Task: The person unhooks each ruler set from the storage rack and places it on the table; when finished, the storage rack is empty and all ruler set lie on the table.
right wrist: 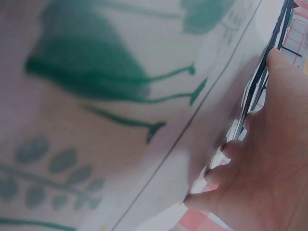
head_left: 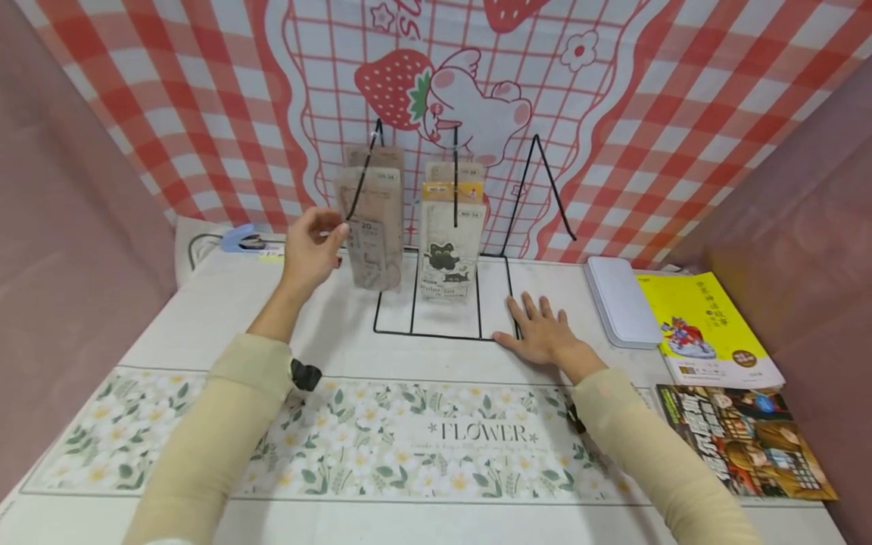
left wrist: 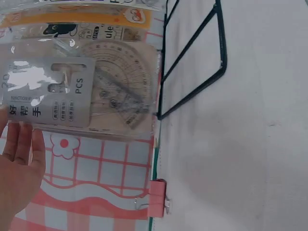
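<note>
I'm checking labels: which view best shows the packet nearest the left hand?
Left wrist: the packet is large, its protractor visible. The head view shows it smaller, with less detail; the right wrist view doesn't show it.

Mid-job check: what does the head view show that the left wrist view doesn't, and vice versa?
Only the head view shows the right hand, pale case, yellow book and FLOWER mat.

Only the left wrist view shows clear protractor markings.

Both show the left hand, the clear packet beside it, the black rack and the checked cloth.
</note>
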`<state>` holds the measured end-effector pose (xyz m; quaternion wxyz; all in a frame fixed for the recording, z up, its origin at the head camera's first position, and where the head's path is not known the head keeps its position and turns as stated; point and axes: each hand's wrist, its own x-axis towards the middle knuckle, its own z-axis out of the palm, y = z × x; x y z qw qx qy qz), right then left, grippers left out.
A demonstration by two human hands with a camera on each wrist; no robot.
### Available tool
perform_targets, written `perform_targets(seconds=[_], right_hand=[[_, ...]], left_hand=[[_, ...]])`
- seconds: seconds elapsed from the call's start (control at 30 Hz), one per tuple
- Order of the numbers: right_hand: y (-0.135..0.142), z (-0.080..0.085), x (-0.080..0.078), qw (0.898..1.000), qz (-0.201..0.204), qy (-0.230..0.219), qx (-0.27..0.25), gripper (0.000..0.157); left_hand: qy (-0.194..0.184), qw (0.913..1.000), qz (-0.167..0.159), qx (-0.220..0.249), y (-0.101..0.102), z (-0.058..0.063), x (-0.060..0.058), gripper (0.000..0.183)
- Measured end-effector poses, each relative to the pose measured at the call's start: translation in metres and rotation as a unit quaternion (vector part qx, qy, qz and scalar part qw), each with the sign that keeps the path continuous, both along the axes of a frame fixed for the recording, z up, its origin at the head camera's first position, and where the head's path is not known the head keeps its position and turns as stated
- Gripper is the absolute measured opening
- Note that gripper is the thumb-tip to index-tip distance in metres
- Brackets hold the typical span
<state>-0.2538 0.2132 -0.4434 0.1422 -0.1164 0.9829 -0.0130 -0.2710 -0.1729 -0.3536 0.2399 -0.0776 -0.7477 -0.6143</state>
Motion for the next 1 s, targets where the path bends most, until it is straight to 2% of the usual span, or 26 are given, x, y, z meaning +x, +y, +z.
perform_targets(seconds=[0.13, 0.3, 0.47, 0.7, 0.83, 1.0], right_hand=[[-0.001, 0.001, 0.001, 1.0, -0.002, 0.001, -0.002, 0.088], [-0.001, 0.001, 0.002, 1.0, 0.0, 0.002, -0.002, 0.088], [-0.002, 0.0, 0.002, 1.0, 0.0, 0.008, -0.001, 0.088], [-0.002, 0.002, -0.001, 1.0, -0.008, -0.01, -0.01, 0.091], [-0.002, 0.001, -0.002, 1.0, -0.013, -0.013, -0.009, 0.093], [-0.002, -0.001, -0.004, 1.0, -0.011, -0.01, -0.01, 0.092]], left_hand=[[0.015, 0.9995, -0.012, 0.026, 0.002, 0.011, 0.006, 0.025], [0.037, 0.9974, -0.023, 0.058, 0.002, 0.007, -0.001, 0.023], [0.048, 0.9978, -0.025, 0.037, 0.003, 0.007, -0.005, 0.021], [0.031, 0.9989, -0.031, 0.017, 0.0, 0.009, -0.005, 0.014], [0.021, 0.9991, -0.035, -0.008, -0.003, 0.01, 0.001, 0.014], [0.005, 0.9982, -0.037, -0.047, -0.009, 0.013, 0.014, 0.017]])
